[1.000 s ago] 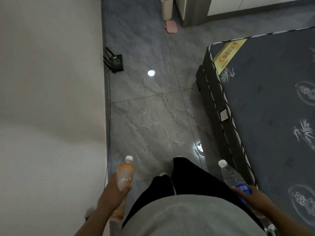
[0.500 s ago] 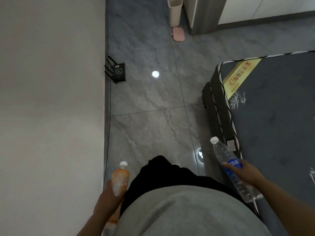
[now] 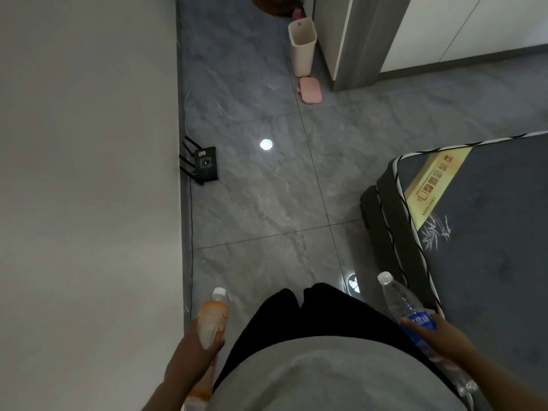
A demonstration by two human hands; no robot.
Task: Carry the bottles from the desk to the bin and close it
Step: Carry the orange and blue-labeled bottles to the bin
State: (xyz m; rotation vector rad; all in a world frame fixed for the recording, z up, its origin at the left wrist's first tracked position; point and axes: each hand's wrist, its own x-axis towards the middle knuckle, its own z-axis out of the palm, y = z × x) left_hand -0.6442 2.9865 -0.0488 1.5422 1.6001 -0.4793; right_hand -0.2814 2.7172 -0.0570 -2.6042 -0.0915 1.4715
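We stand on a grey tiled floor [image 3: 267,203], looking down past a grey top and black trousers. Wall [image 3: 89,173] runs along our left side.

Left hand [image 3: 201,342]: fingers wrapped round the middle of an orange bottle [image 3: 215,315]. White cap points forward and up; the bottle's lower end shows below the wrist, near the bottom edge of the view.

Right hand [image 3: 441,336]: fingers curled round a clear water bottle [image 3: 406,307] at its blue label. White cap points forward and slightly left; the crumpled base trails back past the wrist.

Both bottles are carried in the air, one on each side of our legs, well apart from each other.

Bin [image 3: 302,46]: cream-coloured, upright, top open, standing on the floor far ahead, just beside a grey door frame [image 3: 355,43]. A pink lid [image 3: 310,90] lies flat on the floor just in front of the bin, apart from it.

Black router [image 3: 204,164] with antennas sits on the floor against the wall's base, green light showing; a thin cable runs along the skirting toward us.

Dark mattress [image 3: 489,232] with striped piping fills the right side; its near corner carries a yellow label [image 3: 436,179]. The water bottle is held close to the mattress edge.

A round bright reflection [image 3: 266,144] shows on the floor between router and bin.
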